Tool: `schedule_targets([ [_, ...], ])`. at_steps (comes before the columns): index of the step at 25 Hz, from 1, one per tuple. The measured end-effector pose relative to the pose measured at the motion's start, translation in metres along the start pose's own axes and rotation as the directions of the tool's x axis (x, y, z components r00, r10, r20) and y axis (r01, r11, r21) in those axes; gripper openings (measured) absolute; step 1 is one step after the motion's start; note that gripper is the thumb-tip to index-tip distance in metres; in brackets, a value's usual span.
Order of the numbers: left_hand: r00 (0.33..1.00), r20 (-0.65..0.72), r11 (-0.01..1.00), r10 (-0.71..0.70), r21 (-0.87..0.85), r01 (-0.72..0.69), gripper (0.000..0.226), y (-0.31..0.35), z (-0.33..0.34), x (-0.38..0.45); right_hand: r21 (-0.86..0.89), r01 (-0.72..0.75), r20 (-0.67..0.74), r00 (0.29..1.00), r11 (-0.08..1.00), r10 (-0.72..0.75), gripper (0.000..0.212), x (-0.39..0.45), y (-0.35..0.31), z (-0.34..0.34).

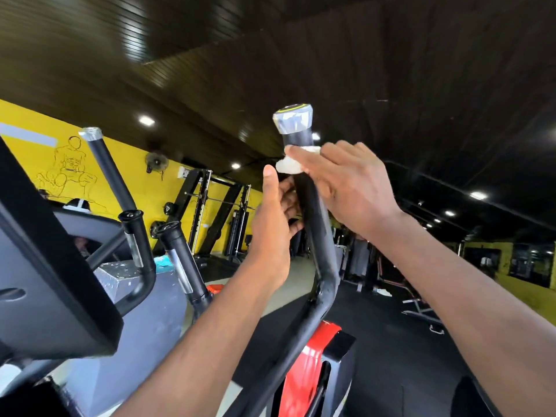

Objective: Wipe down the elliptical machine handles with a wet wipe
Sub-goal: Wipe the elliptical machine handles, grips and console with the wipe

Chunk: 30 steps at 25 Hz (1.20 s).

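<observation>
A yellow wall with a sketched figure, dark slatted ceiling, black racks, possibly rubber flooring.
</observation>
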State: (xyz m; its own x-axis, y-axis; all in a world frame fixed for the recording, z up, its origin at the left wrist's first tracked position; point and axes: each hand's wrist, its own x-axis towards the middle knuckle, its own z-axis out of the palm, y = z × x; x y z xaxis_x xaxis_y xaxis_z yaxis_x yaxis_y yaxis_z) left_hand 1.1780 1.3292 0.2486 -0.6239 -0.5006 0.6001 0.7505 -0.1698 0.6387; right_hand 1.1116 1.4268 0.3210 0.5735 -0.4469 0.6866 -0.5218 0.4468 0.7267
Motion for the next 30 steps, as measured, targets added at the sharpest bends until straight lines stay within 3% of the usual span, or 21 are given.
schedule_targets([
  [3,1.0,0.021,0.999,0.024,0.023,-0.024,0.059,0.008,-0.004,0.001,0.075,0.057,0.04,0.997,0.995,-0.061,0.031,-0.029,-0.01,0.015],
  [7,0.996,0.061,0.997,0.06,0.053,-0.064,0.061,0.02,-0.006,0.002,-0.031,0.243,0.109,0.965,0.969,-0.239,0.027,-0.053,-0.007,0.014],
  [10,0.994,0.043,0.993,0.104,0.044,-0.106,0.056,0.026,0.002,0.004,-0.103,0.085,-0.073,0.993,0.991,-0.093,0.027,0.005,0.0,0.007],
  [12,0.991,0.028,0.99,0.133,0.048,-0.134,0.057,0.03,0.006,0.006,-0.044,-0.032,-0.168,0.985,0.999,0.025,0.026,0.026,-0.004,0.008],
  [16,0.982,0.034,0.977,0.185,0.102,-0.188,0.052,0.048,-0.001,0.007,0.062,0.042,-0.071,0.997,0.997,-0.037,0.019,-0.011,-0.011,0.019],
  [19,0.974,0.022,0.967,0.226,0.117,-0.227,0.052,0.06,-0.005,0.007,0.141,-0.173,-0.074,0.98,0.975,0.184,0.012,0.01,-0.011,0.017],
  [22,0.971,0.027,0.965,0.237,0.11,-0.239,0.049,0.062,-0.002,0.004,0.355,-0.455,-0.053,0.862,0.816,0.504,0.017,0.047,-0.021,0.008],
  [25,0.969,0.029,0.962,0.246,0.115,-0.248,0.047,0.063,0.0,0.003,0.591,-0.63,0.183,0.712,0.503,0.678,0.022,0.059,-0.023,0.01],
  [28,0.97,-0.006,0.959,0.242,0.156,-0.238,0.048,0.062,-0.001,0.004,0.716,-0.687,0.457,0.595,0.123,0.662,0.047,0.051,-0.022,0.014],
  [30,0.977,-0.015,0.956,0.212,0.213,-0.204,0.05,0.059,-0.001,0.005,0.677,-0.735,0.563,0.551,0.04,0.616,0.057,0.038,-0.024,0.016],
])
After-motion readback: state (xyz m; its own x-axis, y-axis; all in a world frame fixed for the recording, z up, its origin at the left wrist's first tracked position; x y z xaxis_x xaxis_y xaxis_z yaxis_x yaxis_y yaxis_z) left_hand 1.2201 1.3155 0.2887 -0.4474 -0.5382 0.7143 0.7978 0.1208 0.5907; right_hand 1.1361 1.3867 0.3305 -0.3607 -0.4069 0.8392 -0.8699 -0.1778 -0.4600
